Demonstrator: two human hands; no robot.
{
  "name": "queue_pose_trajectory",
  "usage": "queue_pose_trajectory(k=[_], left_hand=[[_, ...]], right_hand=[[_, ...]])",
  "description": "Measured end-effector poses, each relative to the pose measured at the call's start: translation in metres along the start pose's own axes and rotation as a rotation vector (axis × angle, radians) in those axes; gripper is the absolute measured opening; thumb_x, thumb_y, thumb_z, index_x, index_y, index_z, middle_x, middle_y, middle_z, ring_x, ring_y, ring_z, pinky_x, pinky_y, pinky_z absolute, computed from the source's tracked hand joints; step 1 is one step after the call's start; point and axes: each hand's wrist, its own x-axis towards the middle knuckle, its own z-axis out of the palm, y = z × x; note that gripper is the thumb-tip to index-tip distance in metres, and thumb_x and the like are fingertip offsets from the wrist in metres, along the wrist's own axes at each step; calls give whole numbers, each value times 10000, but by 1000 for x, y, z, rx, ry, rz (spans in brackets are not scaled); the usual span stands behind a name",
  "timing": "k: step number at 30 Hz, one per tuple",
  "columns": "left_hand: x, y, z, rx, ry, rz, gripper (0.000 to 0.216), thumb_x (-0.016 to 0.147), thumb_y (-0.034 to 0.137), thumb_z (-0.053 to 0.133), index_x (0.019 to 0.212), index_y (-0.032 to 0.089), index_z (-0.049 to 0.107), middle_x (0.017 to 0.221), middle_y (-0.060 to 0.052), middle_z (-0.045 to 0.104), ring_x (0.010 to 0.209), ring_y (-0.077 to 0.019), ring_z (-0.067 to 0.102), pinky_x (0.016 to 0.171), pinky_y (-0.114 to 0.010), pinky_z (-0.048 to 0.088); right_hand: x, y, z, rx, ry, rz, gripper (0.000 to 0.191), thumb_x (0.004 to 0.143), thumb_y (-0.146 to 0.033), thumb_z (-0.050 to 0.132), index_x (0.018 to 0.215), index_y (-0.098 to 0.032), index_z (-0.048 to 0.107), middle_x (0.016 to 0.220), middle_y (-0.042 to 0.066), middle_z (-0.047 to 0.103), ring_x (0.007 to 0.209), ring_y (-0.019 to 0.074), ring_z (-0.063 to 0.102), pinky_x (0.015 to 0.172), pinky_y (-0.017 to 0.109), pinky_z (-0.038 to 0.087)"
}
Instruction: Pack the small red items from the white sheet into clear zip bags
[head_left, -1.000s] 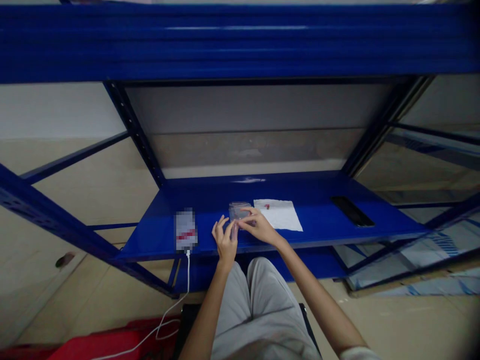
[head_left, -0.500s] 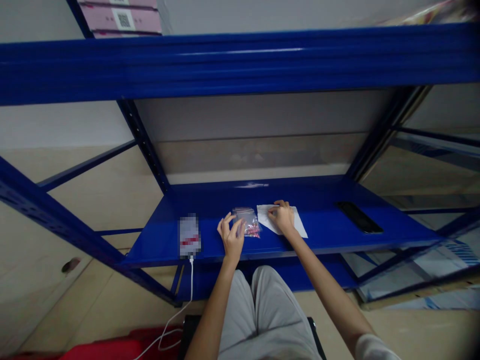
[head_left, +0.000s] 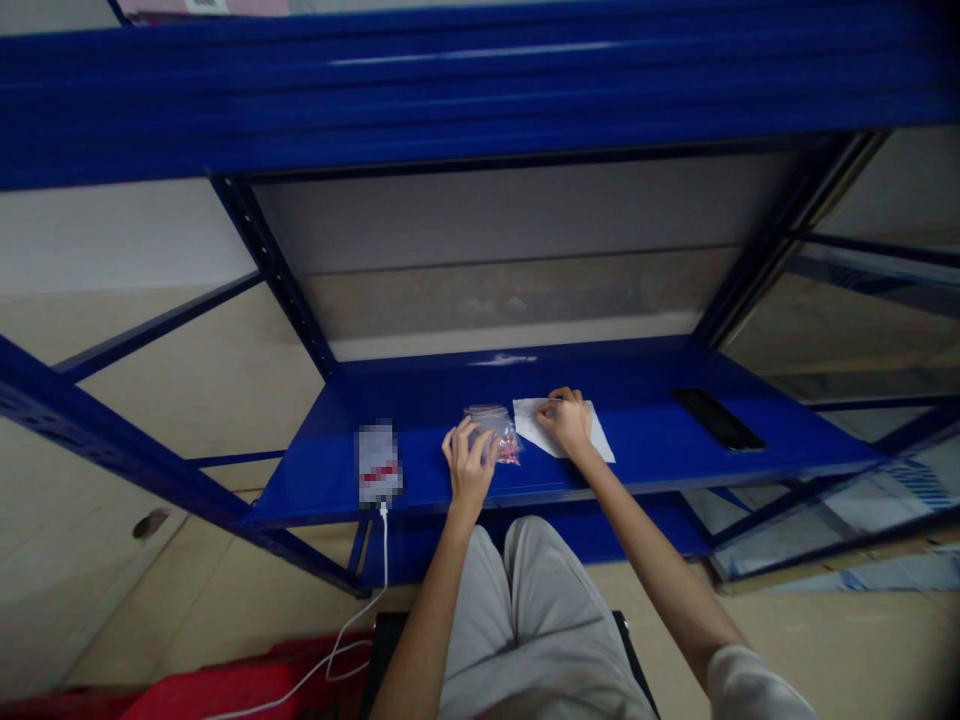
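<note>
Seemingly picking at the white paper (head_left: 529,420) with bunched fingers of the right hand (head_left: 570,424) and, with curled ones of the left hand (head_left: 469,462), touching the clear bag (head_left: 508,440) just beside it on the blue shelf (head_left: 420,395); cannot tell of any grip; probably needs a precise pinch next.

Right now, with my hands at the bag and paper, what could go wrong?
Your left hand is at the bag; if it's unsealed, which I can't tell, the red pieces could spill. Your right hand, over the paper, might drag it. The cable hangs off the shelf; a snag could pull down the device.
</note>
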Motion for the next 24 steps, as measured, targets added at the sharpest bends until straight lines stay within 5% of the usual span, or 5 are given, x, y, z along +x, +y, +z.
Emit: queue_pose_trajectory(k=[7,17,24], left_hand=[[1,-2,1,16,11,3,130,784,201,564,892,187,635,977,-95,580,1057,-227,521,893,-404,359],[-2,-4,2,24,8,6,137,791,195,540,884,185,640,988,-105,583,1063,-236,519,887,-411,355],[-2,-2,0,48,-13,-11,118,792,180,523,818,181,638,983,-100,588,1082,-236,508,903,-418,335]], right_hand=[[-23,-51,-21,536,-71,-292,91,700,-313,666,733,-237,704,959,44,562,891,193,511,806,345,393],[-28,-76,-46,430,-138,-405,67,707,-288,664,738,-246,707,996,43,544,875,194,475,770,348,389],[-34,-86,-41,250,-141,-419,53,709,-262,668,723,-232,709,1008,61,566,909,231,464,778,380,379]])
